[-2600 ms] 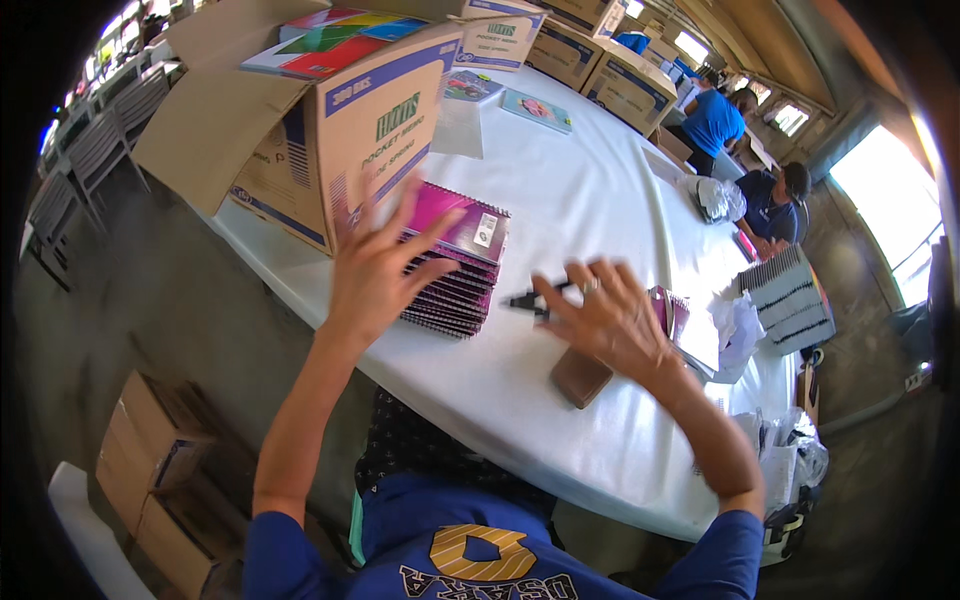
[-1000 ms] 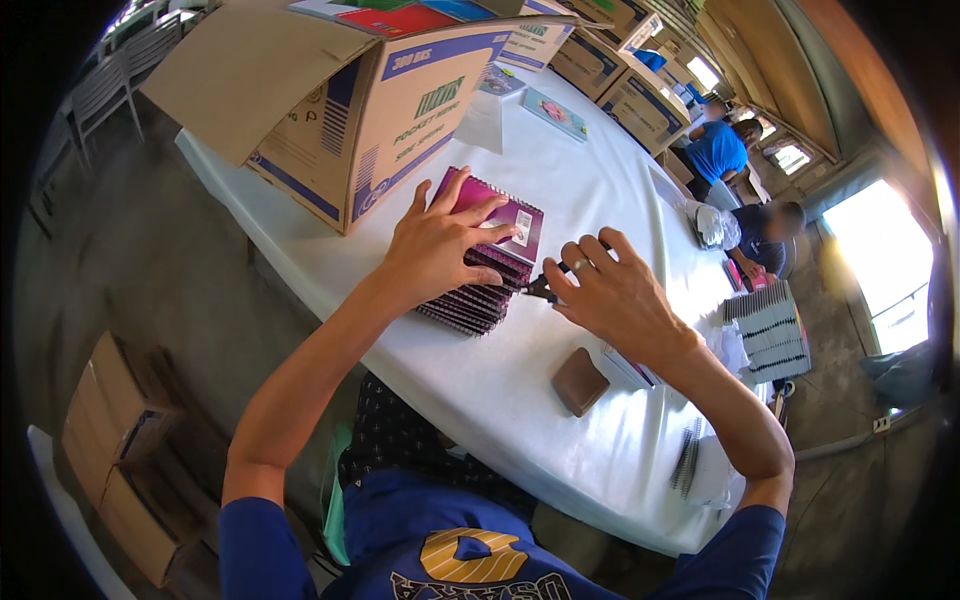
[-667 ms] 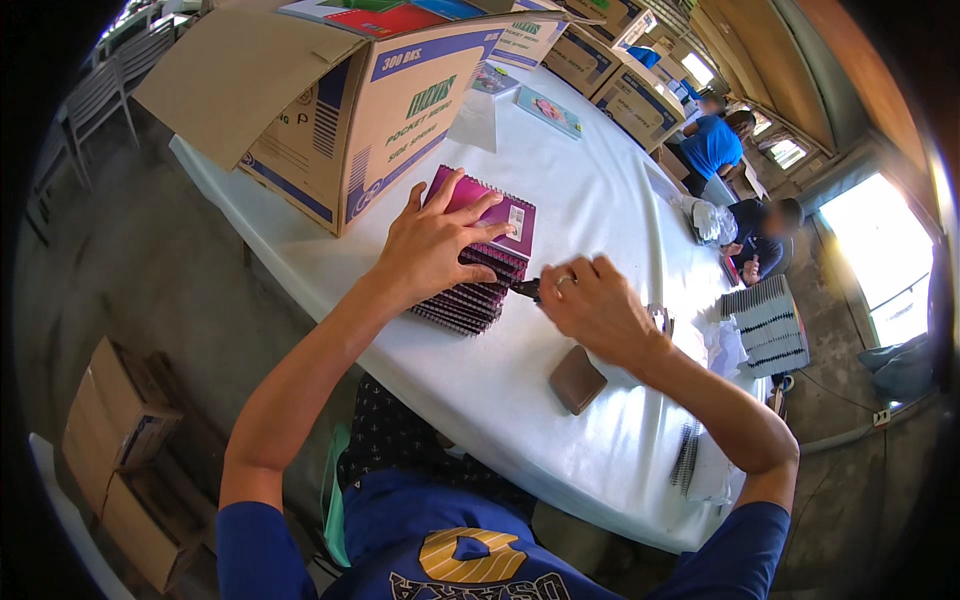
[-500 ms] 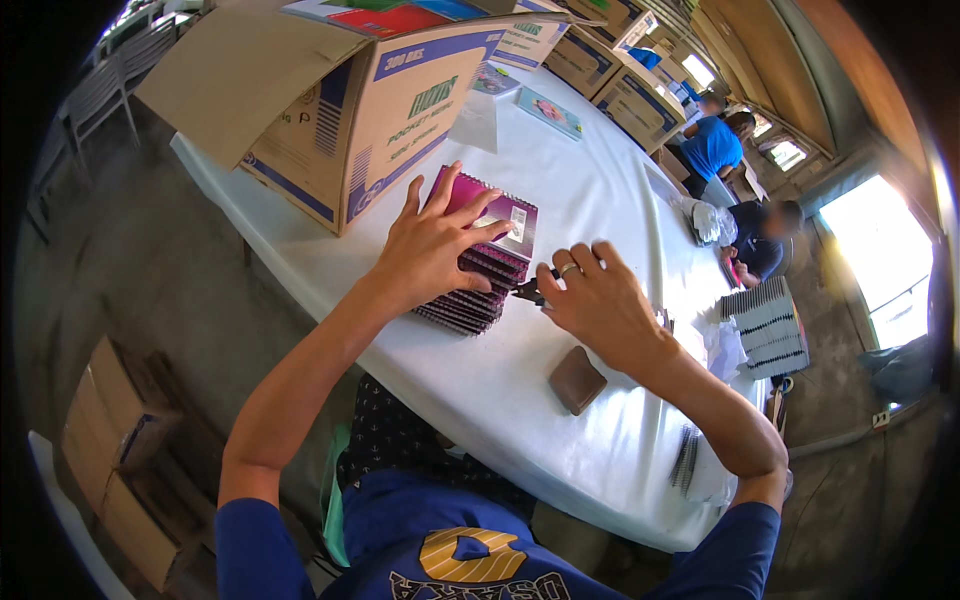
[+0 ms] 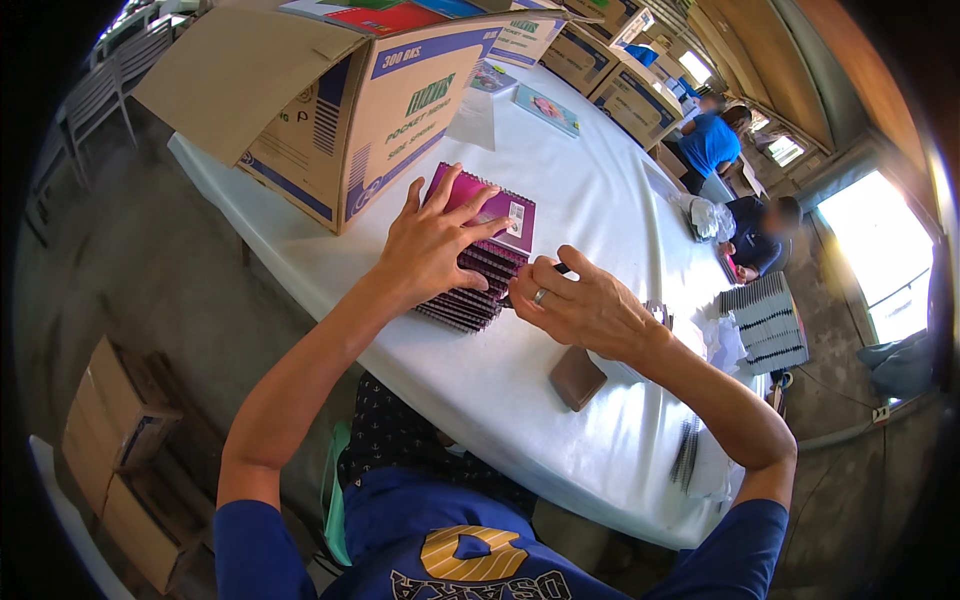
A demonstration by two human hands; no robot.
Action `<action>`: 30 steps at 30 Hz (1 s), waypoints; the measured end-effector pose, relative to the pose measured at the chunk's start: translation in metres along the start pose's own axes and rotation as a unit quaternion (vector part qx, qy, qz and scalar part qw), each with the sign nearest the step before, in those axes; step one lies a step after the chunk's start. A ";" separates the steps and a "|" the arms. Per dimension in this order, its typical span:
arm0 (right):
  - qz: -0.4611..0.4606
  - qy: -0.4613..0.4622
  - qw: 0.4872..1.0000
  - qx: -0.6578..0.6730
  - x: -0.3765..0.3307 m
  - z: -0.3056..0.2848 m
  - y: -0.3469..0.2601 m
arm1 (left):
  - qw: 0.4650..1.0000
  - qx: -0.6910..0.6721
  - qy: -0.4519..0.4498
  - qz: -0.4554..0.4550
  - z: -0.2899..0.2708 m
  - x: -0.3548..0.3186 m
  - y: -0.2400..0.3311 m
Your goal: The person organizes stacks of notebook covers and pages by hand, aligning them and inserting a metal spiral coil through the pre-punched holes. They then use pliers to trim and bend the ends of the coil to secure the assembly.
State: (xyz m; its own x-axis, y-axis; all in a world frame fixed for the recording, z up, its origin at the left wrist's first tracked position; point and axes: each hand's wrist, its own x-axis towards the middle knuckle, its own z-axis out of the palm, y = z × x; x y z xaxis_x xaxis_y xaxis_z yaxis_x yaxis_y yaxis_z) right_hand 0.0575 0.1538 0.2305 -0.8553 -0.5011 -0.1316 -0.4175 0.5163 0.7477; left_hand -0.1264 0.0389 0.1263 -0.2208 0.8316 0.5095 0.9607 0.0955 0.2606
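My left hand (image 5: pixel 430 240) lies with spread fingers over a stack of purple spiral notebooks (image 5: pixel 492 262), the thumb against the stack's near side. The top notebook has a white label. My right hand (image 5: pixel 580 305) is closed around a small dark pliers-like tool (image 5: pixel 562 268), mostly hidden by the fingers, at the right side of the stack near the wire spirals. A ring is on one finger of that hand. Just below it, a brown block (image 5: pixel 577 378) lies on the white-covered table (image 5: pixel 560 450).
A large open cardboard box (image 5: pixel 400 120) with colourful notebooks stands beyond the stack at left. Another stack of spiral notebooks (image 5: pixel 765 320) stands at right. Two flat packs (image 5: pixel 547 108) lie farther back. Other people (image 5: pixel 715 150) work at the far right. Cartons (image 5: pixel 120 430) sit on the floor.
My right hand has turned and moved down and left, closer to the stack, covering more of the tool. My left hand and the notebooks have hardly moved.
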 end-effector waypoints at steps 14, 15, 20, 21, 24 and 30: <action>0.128 -0.135 0.981 0.048 0.007 -0.012 -0.007 | 0.999 0.016 0.044 0.016 0.002 -0.006 0.005; 0.083 -0.105 0.990 0.050 0.004 -0.011 -0.002 | 0.999 0.016 0.044 0.013 0.003 -0.008 0.005; -0.002 -0.008 1.000 -0.013 0.002 0.010 0.000 | 0.998 0.021 0.057 0.005 0.008 -0.010 0.004; -0.002 -0.009 1.000 -0.012 0.001 0.009 -0.002 | 0.998 0.020 0.056 0.005 0.009 -0.008 0.004; 0.031 -0.035 0.999 -0.005 0.003 0.005 -0.008 | 0.998 0.017 0.053 0.007 0.008 -0.007 0.004; 0.002 -0.031 0.999 -0.020 0.001 0.006 -0.003 | 0.999 0.031 0.039 0.005 0.008 -0.006 0.005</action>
State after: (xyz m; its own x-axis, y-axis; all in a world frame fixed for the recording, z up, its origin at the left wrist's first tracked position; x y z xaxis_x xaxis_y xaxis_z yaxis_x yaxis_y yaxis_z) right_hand 0.0565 0.1560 0.2243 -0.8747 -0.4548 -0.1677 -0.4025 0.4888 0.7740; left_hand -0.1183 0.0388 0.1178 -0.2213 0.7883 0.5742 0.9709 0.1227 0.2058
